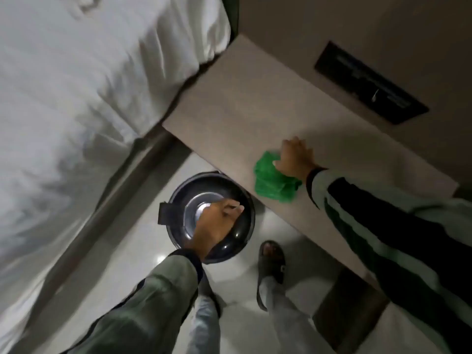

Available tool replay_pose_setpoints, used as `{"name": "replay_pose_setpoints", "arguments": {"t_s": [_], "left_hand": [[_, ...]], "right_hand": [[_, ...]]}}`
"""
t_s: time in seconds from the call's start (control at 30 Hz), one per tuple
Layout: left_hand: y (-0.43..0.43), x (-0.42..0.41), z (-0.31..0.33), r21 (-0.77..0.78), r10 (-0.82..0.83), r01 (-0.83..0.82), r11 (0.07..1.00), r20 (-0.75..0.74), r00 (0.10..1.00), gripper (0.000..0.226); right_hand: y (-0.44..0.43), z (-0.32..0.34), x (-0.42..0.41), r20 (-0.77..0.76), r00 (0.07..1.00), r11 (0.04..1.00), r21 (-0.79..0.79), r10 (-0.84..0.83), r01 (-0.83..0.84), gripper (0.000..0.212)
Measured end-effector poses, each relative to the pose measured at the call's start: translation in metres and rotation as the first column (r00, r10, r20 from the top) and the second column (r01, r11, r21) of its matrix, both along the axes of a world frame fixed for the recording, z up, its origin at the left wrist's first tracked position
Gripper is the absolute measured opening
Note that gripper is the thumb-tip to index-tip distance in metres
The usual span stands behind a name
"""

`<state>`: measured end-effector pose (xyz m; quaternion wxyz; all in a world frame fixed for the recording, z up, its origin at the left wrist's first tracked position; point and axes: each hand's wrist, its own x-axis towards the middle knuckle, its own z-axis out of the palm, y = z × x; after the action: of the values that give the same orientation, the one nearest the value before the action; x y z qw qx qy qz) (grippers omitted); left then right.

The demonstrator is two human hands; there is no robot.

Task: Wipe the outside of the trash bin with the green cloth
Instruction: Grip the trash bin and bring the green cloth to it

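The trash bin (176, 198) is round and black with a shiny silver centre on its lid. It stands on the floor between the bed and the nightstand. My left hand (217, 227) lies on top of the lid, fingers curled onto it. The green cloth (272, 183) lies crumpled on the nightstand top near its front edge. My right hand (296, 157) rests flat on the nightstand, its palm on the far end of the cloth and its fingers spread on the bare top beyond it.
A bed with white sheets (76, 85) fills the left side. The beige nightstand (242, 103) stands against the wall, which carries a black switch panel (370, 83). My foot in a dark slipper (272, 261) stands on the glossy tiled floor beside the bin.
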<state>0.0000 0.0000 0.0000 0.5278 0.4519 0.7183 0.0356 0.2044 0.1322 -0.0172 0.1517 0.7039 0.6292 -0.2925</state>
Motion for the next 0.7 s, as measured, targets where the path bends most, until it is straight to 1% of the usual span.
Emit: {"name": "replay_pose_setpoints", "arguments": {"t_s": [0.03, 0.07, 0.1, 0.13, 0.17, 0.2, 0.23, 0.27, 0.3, 0.33, 0.37, 0.4, 0.43, 0.47, 0.5, 0.53, 0.57, 0.6, 0.63, 0.67, 0.7], "left_hand": [[-0.004, 0.002, -0.008, 0.017, 0.088, -0.09, 0.996, 0.078, 0.993, 0.022], [-0.004, 0.003, -0.011, 0.009, 0.128, -0.129, 0.992, 0.089, 0.988, 0.024], [-0.007, 0.004, -0.01, -0.003, 0.121, -0.122, 0.993, 0.103, 0.987, 0.026], [-0.007, 0.004, -0.004, -0.035, 0.104, -0.102, 0.994, 0.066, 0.992, 0.032], [-0.006, 0.004, -0.002, -0.031, 0.083, -0.082, 0.996, 0.047, 0.995, 0.045], [-0.003, 0.003, 0.005, 0.006, 0.056, -0.056, 0.998, 0.029, 0.998, 0.063], [0.0, -0.001, 0.007, 0.073, 0.013, -0.015, 0.997, 0.026, 1.0, 0.084], [0.004, -0.004, 0.014, 0.12, -0.066, 0.064, 0.991, 0.005, 0.998, 0.103], [0.007, -0.007, 0.016, 0.137, -0.129, 0.126, 0.983, 0.012, 0.992, 0.113], [0.01, -0.009, 0.019, 0.101, -0.166, 0.159, 0.982, 0.064, 0.984, 0.111], [0.011, -0.008, 0.022, 0.047, -0.15, 0.144, 0.988, 0.17, 0.974, 0.092], [0.007, -0.005, 0.027, -0.041, -0.119, 0.136, 0.99, 0.286, 0.951, 0.063], [0.003, -0.001, 0.029, -0.104, -0.062, 0.109, 0.989, 0.382, 0.922, 0.038], [-0.004, 0.002, 0.027, -0.134, 0.011, 0.045, 0.99, 0.395, 0.919, 0.023], [-0.011, 0.004, 0.021, -0.165, 0.097, -0.039, 0.986, 0.361, 0.928, 0.015], [-0.02, 0.005, 0.016, -0.219, 0.21, -0.141, 0.965, 0.336, 0.918, 0.015], [-0.026, 0.005, 0.012, -0.273, 0.304, -0.222, 0.936, 0.309, 0.901, 0.012], [-0.03, 0.008, 0.016, -0.327, 0.382, -0.287, 0.901, 0.28, 0.881, 0.01], [-0.035, 0.011, 0.019, -0.391, 0.441, -0.32, 0.863, 0.273, 0.855, 0.015], [-0.039, 0.014, 0.022, -0.464, 0.465, -0.307, 0.831, 0.279, 0.84, 0.023], [-0.043, 0.016, 0.025, -0.518, 0.429, -0.236, 0.822, 0.289, 0.856, 0.039]], "right_hand": [[0.001, -0.002, -0.001, 0.005, 1.0, 0.999, -0.037, 0.005, -0.005, 0.05], [0.002, 0.001, -0.002, -0.005, 1.0, 0.999, -0.036, 0.011, -0.011, 0.051], [0.0, -0.001, 0.0, -0.044, 0.999, 1.0, -0.027, -0.006, 0.005, 0.047], [-0.002, 0.006, 0.0, -0.131, 0.99, 0.998, -0.026, -0.056, 0.053, 0.04], [-0.007, 0.009, 0.001, -0.235, 0.966, 0.993, -0.067, -0.111, 0.098, 0.031], [-0.015, 0.016, 0.0, -0.32, 0.937, 0.984, -0.148, -0.139, 0.096, 0.027], [-0.023, 0.025, -0.001, -0.399, 0.907, 0.974, -0.224, -0.134, 0.045, 0.028], [-0.028, 0.034, -0.002, -0.445, 0.888, 0.956, -0.294, -0.118, -0.021, 0.031], [-0.032, 0.04, -0.004, -0.49, 0.863, 0.93, -0.36, -0.124, -0.071, 0.032], [-0.036, 0.046, -0.005, -0.526, 0.837, 0.901, -0.421, -0.151, -0.101, 0.033], [-0.04, 0.047, -0.005, -0.554, 0.808, 0.883, -0.461, -0.202, -0.095, 0.033], [-0.05, 0.05, -0.005, -0.591, 0.76, 0.881, -0.47, -0.269, -0.054, 0.032], [-0.061, 0.046, -0.005, -0.606, 0.723, 0.889, -0.457, -0.331, 0.024, 0.034], [-0.077, 0.043, -0.007, -0.624, 0.689, 0.908, -0.401, -0.368, 0.122, 0.037], [-0.094, 0.037, -0.01, -0.615, 0.707, 0.933, -0.297, -0.348, 0.201, 0.042], [-0.115, 0.033, -0.016, -0.618, 0.718, 0.947, -0.218, -0.321, 0.237, 0.044], [-0.133, 0.026, -0.022, -0.645, 0.677, 0.935, -0.234, -0.355, 0.267, 0.046], [-0.152, 0.026, -0.028, -0.651, 0.6, 0.885, -0.349, -0.465, 0.308, 0.051], [-0.171, 0.022, -0.03, -0.62, 0.545, 0.824, -0.466, -0.564, 0.322, 0.057], [-0.186, 0.021, -0.031, -0.582, 0.494, 0.758, -0.565, -0.646, 0.326, 0.064], [-0.2, 0.017, -0.03, -0.539, 0.446, 0.693, -0.633, -0.715, 0.346, 0.067]]}}
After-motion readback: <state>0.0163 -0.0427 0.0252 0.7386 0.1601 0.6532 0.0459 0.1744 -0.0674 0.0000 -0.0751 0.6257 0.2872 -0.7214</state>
